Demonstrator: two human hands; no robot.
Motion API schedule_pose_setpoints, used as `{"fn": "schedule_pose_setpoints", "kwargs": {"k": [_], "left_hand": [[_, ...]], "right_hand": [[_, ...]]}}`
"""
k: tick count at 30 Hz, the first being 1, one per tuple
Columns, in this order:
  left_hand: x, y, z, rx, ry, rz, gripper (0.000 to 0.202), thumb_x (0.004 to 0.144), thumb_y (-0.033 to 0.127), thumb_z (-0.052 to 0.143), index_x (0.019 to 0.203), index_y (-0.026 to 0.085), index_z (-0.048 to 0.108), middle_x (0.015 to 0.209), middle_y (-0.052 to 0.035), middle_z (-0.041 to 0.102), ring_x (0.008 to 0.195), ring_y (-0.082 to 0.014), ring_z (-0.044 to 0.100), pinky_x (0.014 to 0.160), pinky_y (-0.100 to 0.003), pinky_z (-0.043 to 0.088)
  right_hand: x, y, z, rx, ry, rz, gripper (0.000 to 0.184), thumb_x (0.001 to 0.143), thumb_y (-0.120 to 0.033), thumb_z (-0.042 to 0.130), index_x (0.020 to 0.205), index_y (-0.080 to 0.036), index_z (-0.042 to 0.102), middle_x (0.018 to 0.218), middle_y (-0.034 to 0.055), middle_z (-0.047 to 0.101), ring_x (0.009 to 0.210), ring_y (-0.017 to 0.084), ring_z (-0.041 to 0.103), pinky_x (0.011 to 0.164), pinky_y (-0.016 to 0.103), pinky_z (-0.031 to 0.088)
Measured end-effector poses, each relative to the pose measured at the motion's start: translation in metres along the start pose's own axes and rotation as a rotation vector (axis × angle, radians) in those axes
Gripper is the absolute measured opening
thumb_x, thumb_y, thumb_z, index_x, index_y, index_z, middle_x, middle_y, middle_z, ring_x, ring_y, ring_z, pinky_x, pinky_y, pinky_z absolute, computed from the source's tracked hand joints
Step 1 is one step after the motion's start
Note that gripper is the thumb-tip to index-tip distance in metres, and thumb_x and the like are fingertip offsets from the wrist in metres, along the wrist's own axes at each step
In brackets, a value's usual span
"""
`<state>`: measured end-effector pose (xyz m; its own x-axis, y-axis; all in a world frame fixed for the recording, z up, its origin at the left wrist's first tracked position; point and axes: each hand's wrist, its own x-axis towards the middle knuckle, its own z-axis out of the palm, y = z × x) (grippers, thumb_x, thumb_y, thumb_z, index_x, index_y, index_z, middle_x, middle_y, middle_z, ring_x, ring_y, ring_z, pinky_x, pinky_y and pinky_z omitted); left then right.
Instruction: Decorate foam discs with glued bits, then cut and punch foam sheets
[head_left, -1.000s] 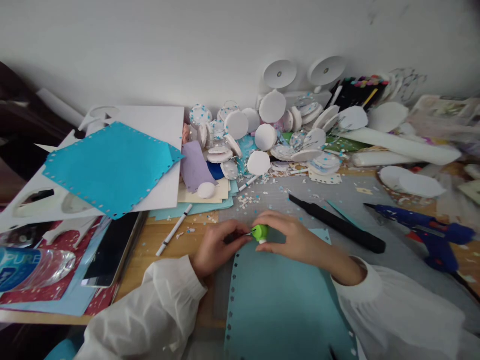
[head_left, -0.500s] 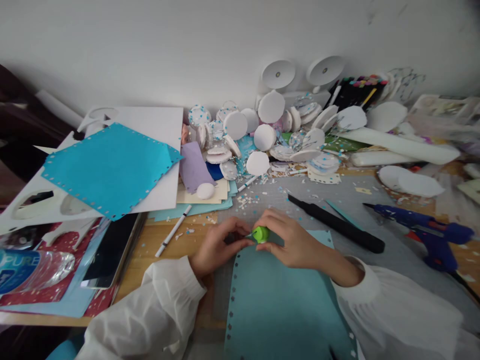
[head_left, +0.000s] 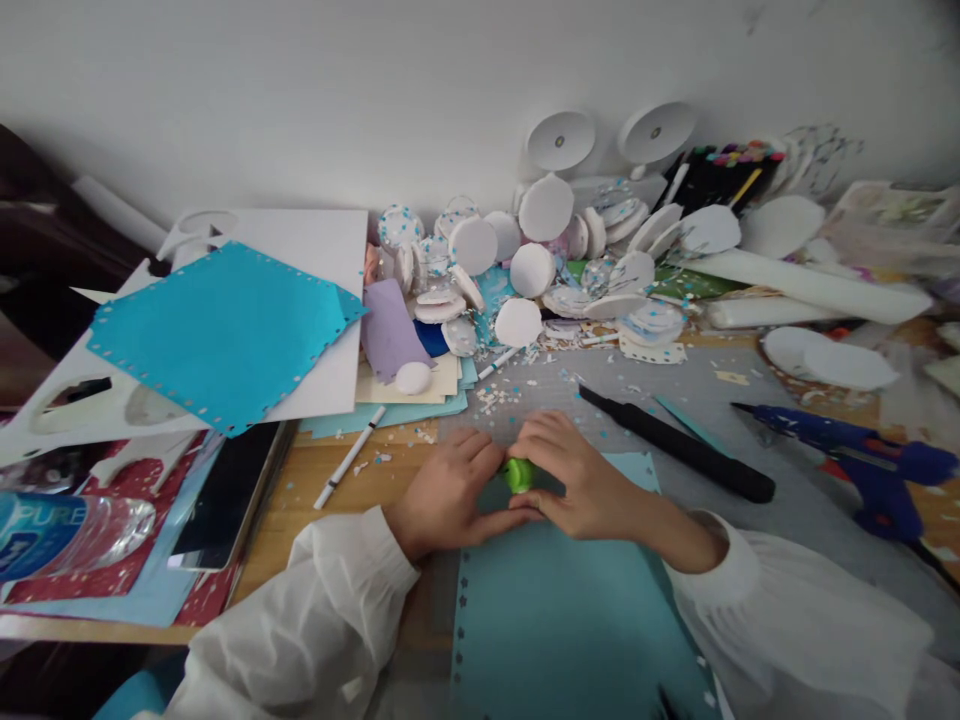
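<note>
A small green craft paper punch (head_left: 519, 475) sits at the far left corner of a teal sheet of paper (head_left: 562, 620). My right hand (head_left: 574, 480) grips it, fingers on the far side and thumb on the near side. From the left, my left hand (head_left: 454, 490) closes against the same punch, its thumb reaching across to the right thumb. Part of the punch and the paper's corner are hidden by my fingers. Small punched holes run down the sheet's left edge.
Right of the paper lie a black craft knife (head_left: 675, 445) and a blue glue gun (head_left: 855, 450). White discs (head_left: 517, 323) pile up along the wall. A bright blue punched sheet (head_left: 225, 335), a phone (head_left: 225, 495) and a water bottle (head_left: 67, 535) occupy the left.
My left hand has moved right and closed in at the punch, its thumb now meeting the right thumb. The right hand keeps its grip on the punch.
</note>
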<state>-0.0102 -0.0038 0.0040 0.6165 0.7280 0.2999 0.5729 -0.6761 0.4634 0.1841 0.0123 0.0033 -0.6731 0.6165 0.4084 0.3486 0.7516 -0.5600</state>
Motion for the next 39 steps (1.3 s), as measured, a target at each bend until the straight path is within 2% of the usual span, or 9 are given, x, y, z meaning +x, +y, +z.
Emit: {"fn": "schedule_pose_setpoints", "kwargs": {"k": [7, 12, 15, 17, 20, 22, 30, 39], "left_hand": [[-0.001, 0.001, -0.002, -0.082, 0.049, 0.026, 0.037, 0.084, 0.053, 0.056, 0.073, 0.018, 0.051, 0.069, -0.0052, 0.055, 0.068, -0.0203, 0.051, 0.061, -0.033, 0.038], [-0.004, -0.002, 0.001, -0.141, -0.001, -0.064, 0.039, 0.083, 0.056, 0.056, 0.078, 0.018, 0.050, 0.074, -0.0041, 0.054, 0.070, -0.0193, 0.052, 0.062, -0.030, 0.039], [-0.005, -0.005, 0.002, -0.117, -0.051, -0.081, 0.044, 0.078, 0.060, 0.063, 0.079, 0.018, 0.051, 0.075, -0.0030, 0.055, 0.072, -0.0193, 0.052, 0.063, -0.029, 0.039], [-0.005, -0.008, 0.002, -0.097, -0.064, -0.083, 0.038, 0.080, 0.054, 0.064, 0.078, 0.018, 0.052, 0.075, -0.0028, 0.056, 0.072, -0.0190, 0.052, 0.063, -0.028, 0.038], [-0.006, -0.010, 0.002, -0.091, -0.062, -0.084, 0.022, 0.090, 0.032, 0.055, 0.074, 0.017, 0.052, 0.071, -0.0020, 0.055, 0.070, -0.0170, 0.052, 0.063, -0.026, 0.036], [-0.007, -0.010, 0.002, -0.104, -0.055, -0.088, 0.022, 0.091, 0.026, 0.052, 0.070, 0.017, 0.052, 0.067, -0.0007, 0.054, 0.067, -0.0154, 0.050, 0.062, -0.025, 0.035], [-0.009, -0.009, -0.001, -0.297, 0.025, -0.093, 0.021, 0.091, 0.030, 0.058, 0.077, 0.014, 0.060, 0.069, -0.0013, 0.057, 0.068, -0.0138, 0.053, 0.062, -0.023, 0.038], [-0.007, -0.011, 0.000, -0.270, 0.000, -0.042, 0.025, 0.092, 0.033, 0.056, 0.074, 0.015, 0.058, 0.065, 0.0004, 0.053, 0.064, -0.0130, 0.050, 0.059, -0.023, 0.037]], "right_hand": [[-0.001, -0.002, 0.002, 0.006, 0.044, -0.028, 0.013, 0.088, -0.032, 0.056, 0.092, -0.021, 0.052, 0.080, 0.0028, 0.052, 0.079, 0.021, 0.050, 0.092, 0.046, 0.036], [-0.002, 0.001, 0.003, -0.038, 0.026, -0.022, 0.018, 0.089, -0.037, 0.056, 0.089, -0.019, 0.052, 0.079, 0.0027, 0.051, 0.078, 0.020, 0.048, 0.089, 0.044, 0.035], [-0.003, 0.002, 0.003, -0.052, 0.002, -0.005, 0.022, 0.090, -0.041, 0.055, 0.087, -0.019, 0.052, 0.078, 0.0026, 0.052, 0.078, 0.020, 0.047, 0.085, 0.041, 0.035], [-0.003, 0.001, 0.002, -0.047, -0.007, 0.007, 0.025, 0.090, -0.044, 0.055, 0.089, -0.019, 0.053, 0.080, 0.0034, 0.053, 0.079, 0.020, 0.047, 0.081, 0.039, 0.034], [-0.005, 0.000, 0.000, -0.028, -0.023, 0.021, 0.029, 0.089, -0.046, 0.058, 0.096, -0.018, 0.054, 0.085, 0.0046, 0.057, 0.084, 0.021, 0.048, 0.080, 0.038, 0.034], [-0.006, 0.000, -0.002, -0.011, -0.039, 0.028, 0.030, 0.087, -0.045, 0.061, 0.099, -0.018, 0.055, 0.087, 0.0047, 0.058, 0.087, 0.021, 0.049, 0.082, 0.038, 0.034], [-0.006, 0.005, -0.010, -0.016, -0.035, 0.030, 0.030, 0.084, -0.041, 0.067, 0.101, -0.019, 0.056, 0.091, 0.0053, 0.060, 0.092, 0.022, 0.049, 0.084, 0.037, 0.034], [-0.006, 0.002, -0.010, -0.061, -0.035, -0.009, 0.023, 0.088, -0.038, 0.061, 0.093, -0.016, 0.055, 0.085, 0.0058, 0.058, 0.084, 0.022, 0.046, 0.079, 0.038, 0.033]]}}
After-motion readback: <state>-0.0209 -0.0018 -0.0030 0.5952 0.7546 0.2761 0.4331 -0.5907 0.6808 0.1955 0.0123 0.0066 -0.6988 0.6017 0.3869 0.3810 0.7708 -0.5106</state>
